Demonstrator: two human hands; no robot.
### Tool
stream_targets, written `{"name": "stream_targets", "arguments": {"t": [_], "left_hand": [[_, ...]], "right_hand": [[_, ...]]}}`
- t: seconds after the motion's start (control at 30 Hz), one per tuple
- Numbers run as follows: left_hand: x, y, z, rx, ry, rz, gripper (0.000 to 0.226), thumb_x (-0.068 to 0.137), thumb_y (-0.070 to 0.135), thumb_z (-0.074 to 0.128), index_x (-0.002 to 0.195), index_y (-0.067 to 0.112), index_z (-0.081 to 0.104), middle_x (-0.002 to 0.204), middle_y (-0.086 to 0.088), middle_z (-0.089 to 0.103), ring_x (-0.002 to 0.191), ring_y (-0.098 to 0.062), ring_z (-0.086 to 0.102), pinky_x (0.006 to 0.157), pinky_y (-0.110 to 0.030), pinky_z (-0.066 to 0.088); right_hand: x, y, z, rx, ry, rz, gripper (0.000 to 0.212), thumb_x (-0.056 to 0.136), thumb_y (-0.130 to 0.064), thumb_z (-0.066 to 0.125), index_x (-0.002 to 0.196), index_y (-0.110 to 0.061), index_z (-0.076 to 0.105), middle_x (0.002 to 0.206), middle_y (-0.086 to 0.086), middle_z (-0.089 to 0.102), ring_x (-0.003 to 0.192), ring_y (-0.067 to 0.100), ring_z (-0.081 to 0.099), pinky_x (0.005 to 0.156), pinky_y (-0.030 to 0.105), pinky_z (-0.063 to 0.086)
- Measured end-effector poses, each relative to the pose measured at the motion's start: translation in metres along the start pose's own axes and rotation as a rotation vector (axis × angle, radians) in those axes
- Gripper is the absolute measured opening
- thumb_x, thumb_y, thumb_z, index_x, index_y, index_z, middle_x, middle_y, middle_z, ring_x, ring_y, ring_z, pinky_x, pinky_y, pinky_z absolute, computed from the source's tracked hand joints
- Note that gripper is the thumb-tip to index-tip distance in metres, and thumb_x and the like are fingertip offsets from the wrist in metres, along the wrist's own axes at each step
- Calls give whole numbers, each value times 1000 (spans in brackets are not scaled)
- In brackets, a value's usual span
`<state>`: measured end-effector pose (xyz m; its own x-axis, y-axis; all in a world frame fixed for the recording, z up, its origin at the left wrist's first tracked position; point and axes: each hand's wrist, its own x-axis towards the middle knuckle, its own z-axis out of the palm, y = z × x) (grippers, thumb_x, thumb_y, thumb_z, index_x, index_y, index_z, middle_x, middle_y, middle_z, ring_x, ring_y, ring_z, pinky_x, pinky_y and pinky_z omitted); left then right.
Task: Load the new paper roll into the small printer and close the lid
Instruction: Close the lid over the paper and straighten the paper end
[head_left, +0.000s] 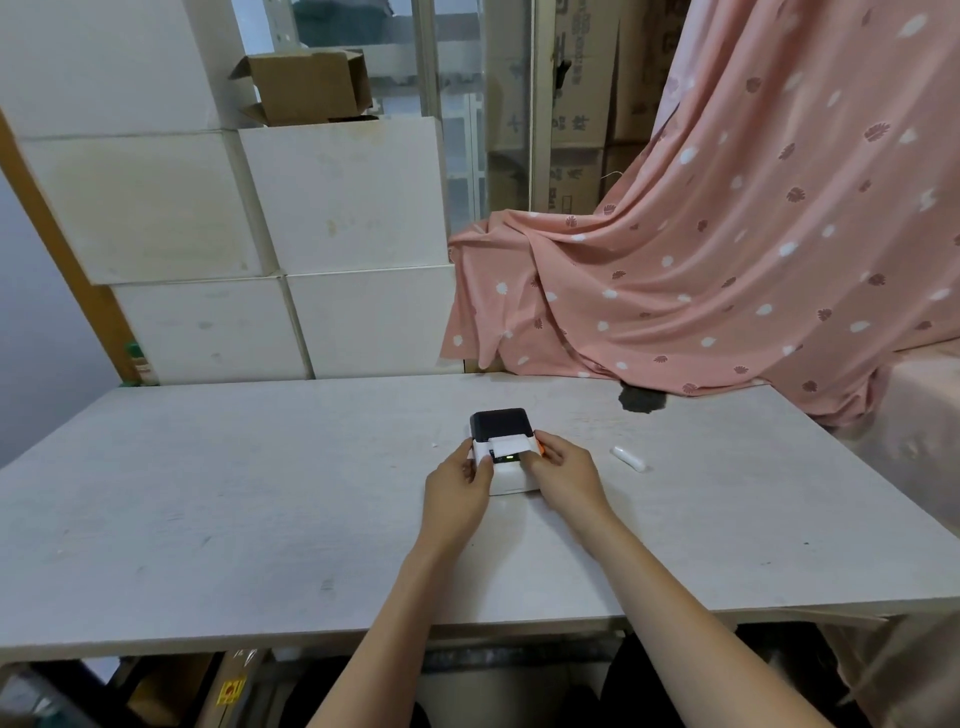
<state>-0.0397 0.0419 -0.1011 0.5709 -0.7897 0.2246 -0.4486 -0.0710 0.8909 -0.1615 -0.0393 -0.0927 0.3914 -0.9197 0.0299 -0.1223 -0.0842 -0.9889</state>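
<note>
Two bare hands met at the small printer (506, 457) in the head view, which sat on the pale table (260, 509) a little right of centre and toward its far half. The printer had a white body and a dark lid (501, 423) on its far part, and the lid looked down, though the seam could not be made out. A strip of white paper (511, 445) lay out of the slot just near of the lid, and a small green light showed on the white top below it. No brand or writing could be read on the printer.

The left hand (457, 491) gripped the printer's left side, thumb on top and fingers curled round the edge. The right hand (563, 475) held the right side, fingers bent against the body beside a small orange part (540, 448).

To the right, well apart from the printer, a small white tube (629, 458) lay on the table. Beyond the far edge stood stacked white boxes (311, 208), and a pink patterned cloth (727, 234) hung at the right. Brown cartons (582, 78) behind carried printed characters too blurred to read. A yellow label (231, 692) under the table was likewise illegible.
</note>
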Motion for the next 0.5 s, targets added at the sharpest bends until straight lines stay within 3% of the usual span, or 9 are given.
{"name": "stream_targets", "arguments": {"t": [0.13,0.2,0.3,0.5], "left_hand": [[-2,0,0,-41,62,-7,34,99,26,52,86,57,55,83,12,69,77,2,63,70,-14,46],[-4,2,-2,-55,82,-17,36,99,24,55,84,56,54,79,21,65,75,15,59,70,-9,46],[-5,3,-3,-85,94,-27,36,98,22,58,82,54,55,76,25,64,72,21,58,67,-2,45],[-6,5,-5,-115,98,-23,34,96,22,61,84,53,58,81,28,65,76,22,59,68,0,44]], "right_hand": [[-8,6,9,-66,98,-102,16,88,-31,68,77,-43,66,83,-11,75,93,13,71,87,37,56],[-8,6,10,-46,100,-80,18,87,-30,70,77,-43,66,79,-22,74,83,-1,69,86,32,55],[-3,6,7,14,92,-24,26,86,-21,73,78,-45,65,72,-33,69,78,-17,64,85,22,51],[8,6,8,86,114,48,21,75,-25,81,85,-36,67,92,-17,72,98,4,69,92,36,57]]}}
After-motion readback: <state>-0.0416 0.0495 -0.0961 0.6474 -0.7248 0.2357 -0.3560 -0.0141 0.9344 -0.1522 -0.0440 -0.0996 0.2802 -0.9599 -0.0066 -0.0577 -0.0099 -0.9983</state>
